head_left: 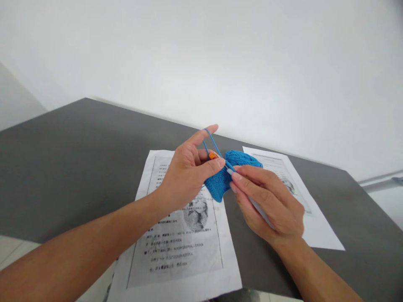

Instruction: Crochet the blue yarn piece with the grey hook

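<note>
A blue crocheted piece [218, 186] hangs between my hands above the table. My left hand [192, 167] pinches its upper edge between thumb and fingers, while the raised index finger carries a loop of blue yarn [215, 141]. An orange stitch marker [213, 155] shows by the left fingertips. My right hand [267, 197] grips a crochet hook [262, 213] with a pale handle, its tip at the work by my left thumb. Just behind the piece lies a bundle of blue yarn [242, 158], partly covered by my right fingers.
A printed sheet [176, 268] with text and a picture lies under my left hand. Another printed sheet [321, 230] lies to the right, partly behind my right hand. The dark grey table [78, 167] meets a white wall [201, 63] at the back.
</note>
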Tool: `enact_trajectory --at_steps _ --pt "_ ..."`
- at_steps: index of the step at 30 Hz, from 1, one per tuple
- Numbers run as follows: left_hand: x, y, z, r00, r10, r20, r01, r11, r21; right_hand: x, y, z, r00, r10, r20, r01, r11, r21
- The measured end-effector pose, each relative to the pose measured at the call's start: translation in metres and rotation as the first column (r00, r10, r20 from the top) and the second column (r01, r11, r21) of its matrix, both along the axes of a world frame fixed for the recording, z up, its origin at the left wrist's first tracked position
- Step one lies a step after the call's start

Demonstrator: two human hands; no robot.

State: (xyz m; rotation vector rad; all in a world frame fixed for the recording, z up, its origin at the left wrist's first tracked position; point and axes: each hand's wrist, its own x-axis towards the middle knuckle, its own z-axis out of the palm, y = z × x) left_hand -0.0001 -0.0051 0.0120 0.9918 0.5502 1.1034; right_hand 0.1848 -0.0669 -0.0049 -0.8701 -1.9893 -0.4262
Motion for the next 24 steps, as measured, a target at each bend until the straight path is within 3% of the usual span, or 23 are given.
enact_trajectory --at_steps 7,15,18,21,24 --pt "0.0 0.003 0.0 0.995 0.024 -0.093 -0.02 0.999 0.045 -0.005 0.009 -0.006 0.99 0.056 -0.126 -0.05 0.997 0.051" --pt "-0.002 0.001 0.002 0.998 0.042 0.047 -0.041 0.999 -0.013 -0.007 0.0 0.0 0.997 -0.071 0.034 0.069 0.995 0.075" --pt "-0.002 0.0 0.003 0.997 0.04 0.07 -0.038 0.999 -0.032 -0.008 0.001 0.001 0.999 -0.03 0.031 0.028 0.997 0.07" --pt "-0.003 0.002 0.003 0.993 0.054 0.101 -0.049 0.998 -0.046 -0.007 0.008 -0.007 0.994 0.066 -0.093 -0.067 0.998 -0.008" --pt "-0.005 0.006 0.002 0.99 0.051 0.131 -0.044 0.998 -0.054 -0.006 0.016 -0.02 0.948 0.107 -0.3 -0.177 0.96 -0.216"
